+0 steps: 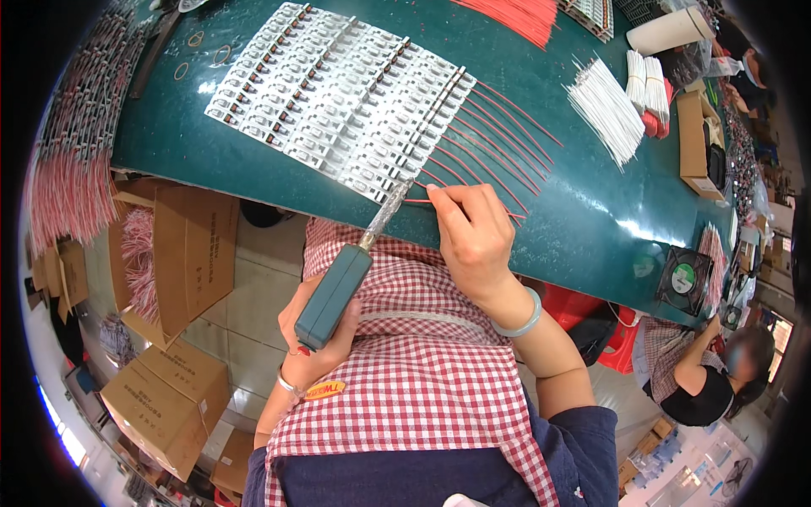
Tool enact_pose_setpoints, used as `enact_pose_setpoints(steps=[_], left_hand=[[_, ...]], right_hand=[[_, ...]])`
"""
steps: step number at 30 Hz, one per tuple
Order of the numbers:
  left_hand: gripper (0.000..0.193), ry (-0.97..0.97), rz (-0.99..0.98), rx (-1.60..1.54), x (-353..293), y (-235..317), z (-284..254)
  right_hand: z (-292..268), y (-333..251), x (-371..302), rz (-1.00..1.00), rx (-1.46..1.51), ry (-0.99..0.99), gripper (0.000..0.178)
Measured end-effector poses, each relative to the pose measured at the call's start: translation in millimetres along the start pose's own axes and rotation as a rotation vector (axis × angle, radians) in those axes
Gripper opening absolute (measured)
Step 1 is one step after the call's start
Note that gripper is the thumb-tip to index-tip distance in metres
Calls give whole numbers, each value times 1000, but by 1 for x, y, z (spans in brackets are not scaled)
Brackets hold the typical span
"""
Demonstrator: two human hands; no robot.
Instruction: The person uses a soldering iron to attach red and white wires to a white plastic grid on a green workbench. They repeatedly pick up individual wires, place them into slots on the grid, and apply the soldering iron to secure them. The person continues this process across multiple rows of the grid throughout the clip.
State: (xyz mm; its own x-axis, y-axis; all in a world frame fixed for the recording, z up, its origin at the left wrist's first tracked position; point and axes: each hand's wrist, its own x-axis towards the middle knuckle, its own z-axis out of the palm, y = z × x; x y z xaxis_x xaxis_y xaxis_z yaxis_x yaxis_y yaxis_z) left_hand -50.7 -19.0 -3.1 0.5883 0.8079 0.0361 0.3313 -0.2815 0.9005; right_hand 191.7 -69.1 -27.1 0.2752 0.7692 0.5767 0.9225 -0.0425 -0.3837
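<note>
My left hand (319, 325) is wrapped round the green, boxy handle of a soldering iron (331, 297). Its foil-wrapped barrel reaches up to the near right corner of a panel of white circuit boards (338, 101), where the tip is too small to make out. Beside that tip, my right hand (477, 241) pinches a short red wire (417, 201) between thumb and forefinger. Several more red wires (490, 165) fan out to the right from the panel's right edge, lying on the green tabletop. Rows of small dark parts run across the panel.
White wires (605, 110) lie loose at the right, near bundled white ones (646, 80). Red wires (515, 17) sit at the far edge. A small fan (683, 280) stands at the table's right. Cardboard boxes (198, 249) stand at left. A co-worker (705, 372) sits at lower right.
</note>
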Motion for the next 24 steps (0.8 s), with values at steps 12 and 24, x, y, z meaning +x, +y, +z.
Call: enact_pose_setpoints(steps=[12,24], left_hand=[[24,39,53,61,-16,-21,-3],[25,101,-130,-30,-20,-17,-2]], right_hand=[[-1,-1,1,7,-15,-15,27],[-1,-2,-4,87,162,-48,45]])
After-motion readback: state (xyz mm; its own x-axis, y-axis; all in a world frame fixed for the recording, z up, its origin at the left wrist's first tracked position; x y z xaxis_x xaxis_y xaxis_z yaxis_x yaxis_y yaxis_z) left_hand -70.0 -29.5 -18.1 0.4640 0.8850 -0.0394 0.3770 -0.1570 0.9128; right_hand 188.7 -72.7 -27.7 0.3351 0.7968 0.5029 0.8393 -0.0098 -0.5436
